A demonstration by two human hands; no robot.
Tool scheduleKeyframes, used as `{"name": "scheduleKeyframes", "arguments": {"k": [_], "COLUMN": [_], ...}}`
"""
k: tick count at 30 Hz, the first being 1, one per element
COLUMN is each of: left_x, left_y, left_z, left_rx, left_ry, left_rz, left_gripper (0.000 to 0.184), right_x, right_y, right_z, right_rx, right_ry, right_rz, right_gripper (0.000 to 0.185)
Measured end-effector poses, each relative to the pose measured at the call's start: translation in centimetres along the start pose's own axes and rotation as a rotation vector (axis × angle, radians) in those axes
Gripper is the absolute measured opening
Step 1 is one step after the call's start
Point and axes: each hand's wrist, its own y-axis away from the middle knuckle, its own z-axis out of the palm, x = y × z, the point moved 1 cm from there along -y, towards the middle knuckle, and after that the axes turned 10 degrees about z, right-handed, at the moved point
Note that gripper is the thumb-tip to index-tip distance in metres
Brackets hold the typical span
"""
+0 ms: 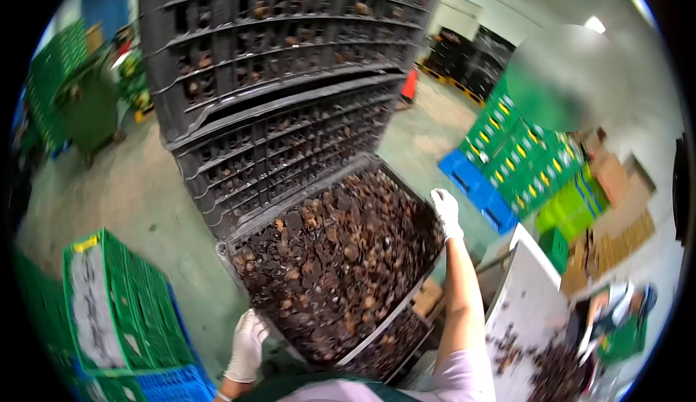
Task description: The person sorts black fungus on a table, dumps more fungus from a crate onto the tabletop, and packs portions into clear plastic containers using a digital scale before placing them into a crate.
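Floor (156, 192) is giving room for moving between the black stack (290, 32) and the green crates (138, 300). On the right, the counter (522, 297) is standing near, and a co-worker (616, 304) is reaching into a heap (557, 374) there. Just beside the stack, the black crate (386, 321) is holding dark pieces (348, 250), its near edge overlapping a lower crate (395, 340). The left hand (248, 344) is curling its fingers around the crate's left rim; the right hand (447, 213) is touching the right rim, its grip impossible to tell.
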Motion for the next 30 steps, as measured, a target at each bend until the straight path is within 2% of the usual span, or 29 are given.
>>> {"name": "scheduleKeyframes", "arguments": {"k": [1, 2, 3, 4, 5, 6, 7, 8, 9, 10, 11, 12, 13, 19, 21, 22, 23, 24, 25, 26, 27, 28, 29, 30], "left_x": [0.6, 0.3, -0.1, -0.7, -1.2, -1.2, -1.1, -1.4, -1.0, -0.3, 0.4, 0.2, -0.3, -0.6, -1.4, -0.4, -0.2, -0.4, -0.1, 0.0, 0.3, 0.3, 0.3, 1.1], "left_y": [0.1, -0.2, -0.7, -1.3, -1.8, -2.0, -2.0, -2.0, -2.4, -1.9, -1.4, -1.8, -2.0, -2.2, -2.3, -1.4, -1.2, -1.3, -1.3, -1.0, -0.2, 0.4, 0.8, 2.2], "left_z": [1.3, 1.8, 2.1, 2.3, 2.7, 3.4, 4.3, 5.1, 5.7, 6.4, 7.2, 7.2, 6.9, 6.7, 5.7, 6.5, 6.3, 6.0, 5.5, 5.1, 4.6, 4.1, 3.5, 3.1], "left_rx": [-0.020, -0.030, 0.011, 0.074, 0.142, 0.172, 0.186, 0.249, 0.295, 0.263, 0.315, 0.306, 0.293, 0.190, -0.005, 0.161, 0.158, 0.139, 0.133, 0.136, 0.139, 0.154, 0.174, 0.197], "left_ry": [0.033, 0.066, 0.105, 0.148, 0.187, 0.242, 0.297, 0.226, 0.151, 0.129, 0.047, 0.021, -0.012, 0.077, 0.295, 0.157, 0.152, 0.186, 0.226, 0.245, 0.258, 0.243, 0.217, 0.164], "left_rz": [-0.029, -0.011, -0.005, -0.008, -0.012, -0.015, -0.013, 0.004, 0.022, 0.067, 0.055, 0.057, 0.053, 0.042, 0.095, 0.125, 0.136, 0.137, 0.149, 0.162, 0.159, 0.150, 0.144, 0.039], "left_gripper": [0.032, 0.034, 0.034, 0.033, 0.034, 0.035, 0.038, 0.040, 0.043, 0.045, 0.041, 0.039, 0.036, 0.029, 0.030, 0.031, 0.031, 0.031, 0.031, 0.030, 0.030, 0.029, 0.028, 0.027], "right_x": [1.9, 0.5, 3.0, 1.0, -1.2, 2.1, 2.4, 0.8, 0.2, 3.2, 0.7, 0.0, 2.1, 1.2, 0.2, 0.5, 1.1, 3.4, 4.4, 5.4, 1.9, -0.5, -1.2, -3.2], "right_y": [-2.5, -3.3, -5.5, -5.2, -4.4, -6.8, -7.0, -5.9, -6.0, -7.9, -7.5, -6.9, -7.8, -7.6, -6.3, -5.6, -5.3, -6.1, -5.9, -6.5, -4.0, -1.8, -1.7, -0.1], "right_z": [2.2, 2.9, 5.0, 4.7, 4.0, 5.6, 5.6, 4.5, 4.1, 5.8, 4.9, 4.9, 6.2, 8.3, 7.9, 7.2, 6.5, 6.2, 6.0, 4.4, 1.7, -0.2, -1.3, -4.0], "right_rx": [-0.020, -0.145, -0.272, -0.431, -0.494, -0.673, -0.787, -0.853, -0.866, -0.845, -0.732, -0.689, -0.737, -0.607, -0.537, -0.508, -0.499, -0.522, -0.471, -0.526, -0.551, -0.473, -0.462, -0.471], "right_ry": [0.194, 0.268, 0.290, 0.281, 0.287, 0.144, 0.025, -0.104, -0.059, -0.077, 0.243, 0.168, 0.081, 0.122, 0.140, 0.165, 0.178, 0.148, 0.022, 0.069, -0.006, -0.150, -0.110, 0.066], "right_rz": [-0.106, -0.041, -0.005, 0.169, 0.166, 0.175, 0.208, 0.294, 0.338, 0.333, 0.231, 0.312, 0.300, 0.120, 0.008, -0.003, 0.038, 0.259, 0.205, 0.172, 0.196, 0.185, 0.179, 0.206], "right_gripper": [0.040, 0.046, 0.054, 0.080, 0.079, 0.074, 0.065, 0.058, 0.054, 0.050, 0.047, 0.046, 0.046, 0.041, 0.040, 0.039, 0.038, 0.026, 0.019, 0.019, 0.019, 0.026, 0.024, 0.028]}}
